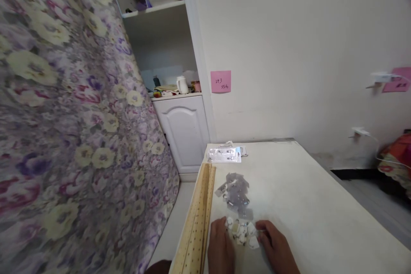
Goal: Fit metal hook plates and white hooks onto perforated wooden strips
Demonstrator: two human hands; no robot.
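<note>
A loose pile of small white cards (243,233) with tiny pieces among them lies on the table between my two hands. My left hand (221,246) rests on its side along the pile's left edge, fingers loosely bent and nothing visible in them. At the right edge, my right hand (274,243) has its fingers apart and slightly curled, the tips beside the outer cards. Just beyond the cards is a heap of small greyish clear plastic bags (236,192), some with little dark pieces in them. The tiny pieces are too small to name.
Long wooden strips with rows of holes (201,218) run along the table's left edge. Clear plastic packaging (224,155) lies at the far end of the white table (308,205). A flowered curtain (96,137) hangs left; a cabinet (184,132) and a wall stand beyond.
</note>
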